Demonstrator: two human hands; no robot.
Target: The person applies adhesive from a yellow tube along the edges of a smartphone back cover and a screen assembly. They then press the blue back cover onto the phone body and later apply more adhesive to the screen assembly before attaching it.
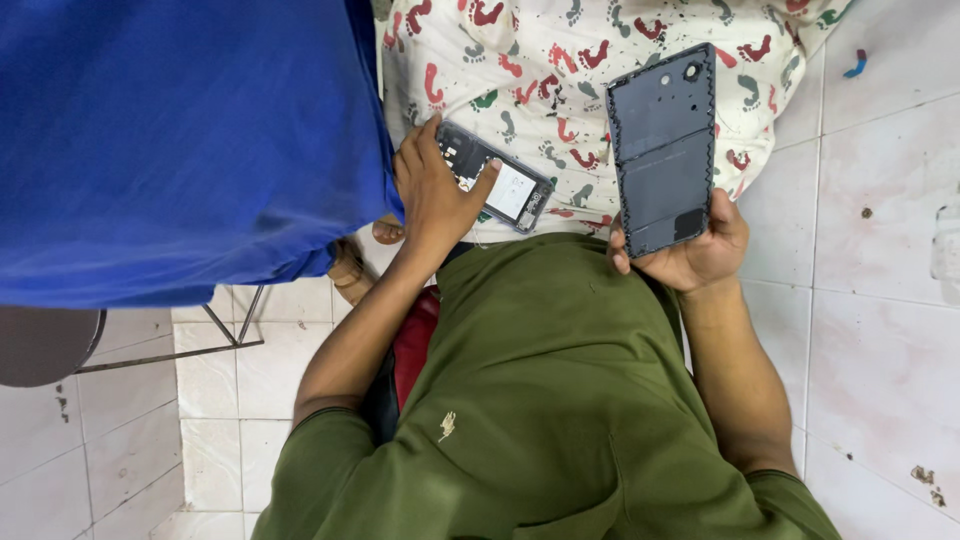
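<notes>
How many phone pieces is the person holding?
2. An opened phone body with its insides showing is in the left hand. A dark grey back cover is held upright in the right hand. More could be hidden.

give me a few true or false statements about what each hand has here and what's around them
1. The left hand holds an opened phone body with its inner parts showing. True.
2. The right hand holds a screwdriver. False: it holds a dark grey back cover, inner side up.
3. The two phone parts are touching. False: they are held apart, over the footprint-patterned cloth.
4. A blue cloth lies on the left-hand side. True.
5. The floor is wooden. False: it is pale tile with stains.
</notes>
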